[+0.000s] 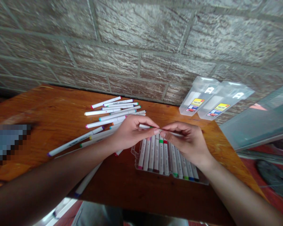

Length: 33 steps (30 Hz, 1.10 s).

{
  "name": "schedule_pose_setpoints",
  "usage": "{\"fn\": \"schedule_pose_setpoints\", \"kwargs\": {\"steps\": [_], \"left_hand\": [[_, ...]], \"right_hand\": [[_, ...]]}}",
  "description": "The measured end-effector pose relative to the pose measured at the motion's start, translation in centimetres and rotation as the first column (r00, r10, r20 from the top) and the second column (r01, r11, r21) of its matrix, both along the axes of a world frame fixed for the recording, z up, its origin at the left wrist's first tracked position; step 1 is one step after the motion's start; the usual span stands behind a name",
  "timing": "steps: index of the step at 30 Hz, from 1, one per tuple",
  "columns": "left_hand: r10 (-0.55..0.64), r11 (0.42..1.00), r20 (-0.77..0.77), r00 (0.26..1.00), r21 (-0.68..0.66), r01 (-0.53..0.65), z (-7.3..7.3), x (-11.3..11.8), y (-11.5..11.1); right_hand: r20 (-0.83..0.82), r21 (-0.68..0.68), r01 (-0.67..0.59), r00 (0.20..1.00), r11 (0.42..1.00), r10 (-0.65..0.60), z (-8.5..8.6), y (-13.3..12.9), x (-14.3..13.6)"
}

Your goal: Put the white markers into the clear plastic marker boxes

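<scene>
Between the fingertips of both hands a white marker (145,126) is held roughly level, a bit of green showing near its middle. My left hand (135,130) pinches it from the left, and my right hand (185,136) pinches it from the right, covering much of that side. Right below them lies a clear plastic tray (171,173) with several white markers (153,157) side by side, their ends in different colours. The hands hide the tray's far part. Left of my left hand, a loose pile of white markers (106,121) with coloured ends is spread on the table.
Two translucent plastic cases (190,97) with yellow labels stand at the back right of the wooden table (49,116), near a stone-block wall (122,59). One marker (88,180) lies at the front edge. A pixelated dark object (8,141) is at the left.
</scene>
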<state>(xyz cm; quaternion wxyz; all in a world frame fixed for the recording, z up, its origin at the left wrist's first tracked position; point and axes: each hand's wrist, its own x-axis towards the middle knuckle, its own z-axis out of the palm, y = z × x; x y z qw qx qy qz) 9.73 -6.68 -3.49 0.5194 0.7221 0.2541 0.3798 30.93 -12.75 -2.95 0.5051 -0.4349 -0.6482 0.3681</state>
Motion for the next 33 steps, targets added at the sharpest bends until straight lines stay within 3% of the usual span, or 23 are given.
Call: {"fn": "schedule_pose_setpoints", "kwargs": {"steps": [7,12,18,33], "left_hand": [[0.035,0.998,0.048,0.998,-0.052,-0.032,0.1,-0.1,0.3],[0.053,0.993,0.077,0.996,-0.111,-0.044,-0.2,-0.3,0.9],[0.044,0.974,0.224,0.974,-0.225,0.008,-0.5,-0.1,1.2],[0.063,0.965,0.269,0.961,-0.264,0.01,0.0,0.0,0.9]], "right_hand": [[-0.038,-0.028,0.039,0.998,0.999,-0.04,0.4,0.1,0.2],[-0.155,-0.106,0.087,0.983,0.991,-0.103,0.2,0.2,0.5],[-0.306,-0.151,0.062,0.946,0.987,-0.106,0.3,0.4,0.6],[-0.344,-0.138,0.066,0.932,0.988,-0.111,1.0,0.0,0.5]]}}
